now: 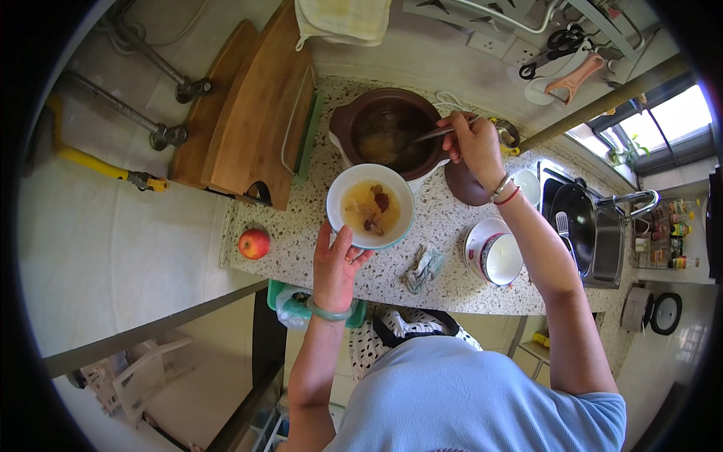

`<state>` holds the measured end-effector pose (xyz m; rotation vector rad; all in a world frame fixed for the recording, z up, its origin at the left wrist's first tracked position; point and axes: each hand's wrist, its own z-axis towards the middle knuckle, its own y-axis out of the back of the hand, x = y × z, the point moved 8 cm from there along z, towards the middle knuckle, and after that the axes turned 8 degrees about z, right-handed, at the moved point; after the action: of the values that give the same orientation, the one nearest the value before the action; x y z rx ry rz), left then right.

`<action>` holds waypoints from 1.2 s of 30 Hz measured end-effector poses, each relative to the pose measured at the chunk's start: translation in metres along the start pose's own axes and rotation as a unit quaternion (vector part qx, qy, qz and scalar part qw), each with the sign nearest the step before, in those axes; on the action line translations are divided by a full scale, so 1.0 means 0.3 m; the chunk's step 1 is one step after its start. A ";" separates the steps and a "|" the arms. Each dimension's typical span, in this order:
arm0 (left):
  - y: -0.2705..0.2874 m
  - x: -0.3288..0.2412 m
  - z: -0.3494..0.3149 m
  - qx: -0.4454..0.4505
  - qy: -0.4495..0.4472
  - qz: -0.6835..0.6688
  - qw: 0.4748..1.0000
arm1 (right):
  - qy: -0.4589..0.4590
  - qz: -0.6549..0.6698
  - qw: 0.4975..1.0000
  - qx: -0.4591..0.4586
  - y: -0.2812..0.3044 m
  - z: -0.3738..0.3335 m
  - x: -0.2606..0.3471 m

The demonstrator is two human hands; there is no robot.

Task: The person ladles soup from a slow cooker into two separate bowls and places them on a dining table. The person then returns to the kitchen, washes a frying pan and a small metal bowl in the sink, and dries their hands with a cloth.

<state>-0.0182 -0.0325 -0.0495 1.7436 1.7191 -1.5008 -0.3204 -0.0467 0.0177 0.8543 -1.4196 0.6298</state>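
Observation:
My left hand supports a white bowl from its near side, thumb by the rim. In the bowl is yellowish soup with dark red and brown pieces. Just behind it stands a brown pot holding murky broth. My right hand is closed around the metal handle of what looks like a ladle. The handle slants down into the pot, and its lower end is hidden in the broth. The bowl sits close to the pot's near edge, overlapping it in view.
A brown lid lies right of the pot. Nearer are stacked bowls and a crumpled cloth. At left are an apple and upright wooden cutting boards. A sink with a black wok is at right.

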 end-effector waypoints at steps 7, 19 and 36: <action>-0.009 -0.003 0.024 -0.002 -0.007 0.003 1.000 | 0.015 -0.033 0.999 -0.024 0.047 -0.002 0.074; -0.027 -0.028 0.057 -0.018 -0.009 0.011 1.000 | 0.062 -0.012 0.998 -0.002 0.101 -0.013 0.245; -0.121 -0.093 0.134 0.016 -0.038 0.008 0.999 | 0.083 -0.030 0.995 0.047 0.073 -0.214 0.418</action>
<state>-0.0610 -0.0702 -0.0285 1.6885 1.6492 -1.5747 -0.2912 0.0034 0.1480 0.8954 -1.2180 0.7094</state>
